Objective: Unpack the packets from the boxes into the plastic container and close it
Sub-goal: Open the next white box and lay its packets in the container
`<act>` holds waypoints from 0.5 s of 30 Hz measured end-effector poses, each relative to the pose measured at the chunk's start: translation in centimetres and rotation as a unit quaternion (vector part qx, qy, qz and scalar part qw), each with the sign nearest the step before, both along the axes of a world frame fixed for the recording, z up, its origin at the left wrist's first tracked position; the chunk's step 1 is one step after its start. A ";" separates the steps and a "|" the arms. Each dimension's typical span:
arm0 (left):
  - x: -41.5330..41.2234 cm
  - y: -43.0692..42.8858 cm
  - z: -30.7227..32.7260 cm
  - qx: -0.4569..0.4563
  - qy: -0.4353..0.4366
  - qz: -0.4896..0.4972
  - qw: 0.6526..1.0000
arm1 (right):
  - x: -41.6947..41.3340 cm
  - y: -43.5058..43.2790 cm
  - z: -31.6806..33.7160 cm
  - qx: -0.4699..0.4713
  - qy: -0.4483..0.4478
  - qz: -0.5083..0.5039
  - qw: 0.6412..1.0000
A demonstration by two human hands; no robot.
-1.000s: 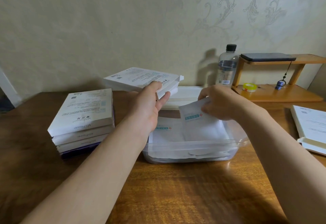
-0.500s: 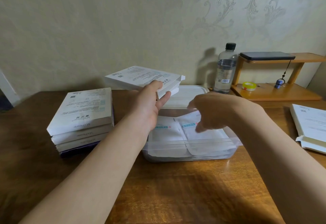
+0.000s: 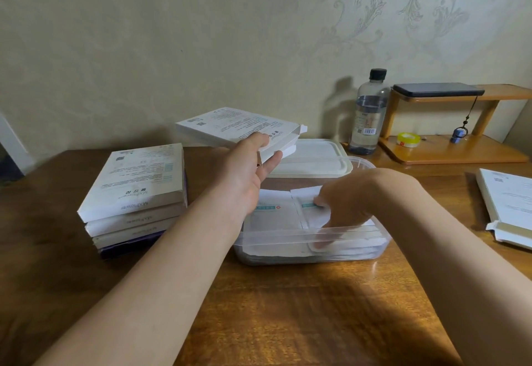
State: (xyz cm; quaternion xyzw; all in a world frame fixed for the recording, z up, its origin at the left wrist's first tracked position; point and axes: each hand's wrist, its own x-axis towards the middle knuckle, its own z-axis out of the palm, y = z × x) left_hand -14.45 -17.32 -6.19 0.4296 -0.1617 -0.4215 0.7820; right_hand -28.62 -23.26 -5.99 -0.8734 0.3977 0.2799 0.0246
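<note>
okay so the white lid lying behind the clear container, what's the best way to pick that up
Take the lid by its right short edge, coming from the right with the right hand, thumb on top and fingers under the rim. It lies flat behind the container, and its left end is overhung by the open box held in the left hand, so the right end is probably the freest.
</note>
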 end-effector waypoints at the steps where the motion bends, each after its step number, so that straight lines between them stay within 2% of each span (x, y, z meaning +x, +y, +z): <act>1: 0.0 0.0 0.0 0.000 -0.001 0.000 1.000 | 0.0 0.2 0.0 -0.005 -0.003 -0.005 1.000; 11: 0.2 -0.2 -0.2 0.002 -0.006 -0.006 1.000 | -0.5 0.4 0.8 -0.024 0.024 -0.025 0.999; 15: 0.2 -0.2 -0.2 0.004 -0.001 -0.012 1.000 | -0.8 -0.3 0.9 -0.040 -0.052 -0.020 0.998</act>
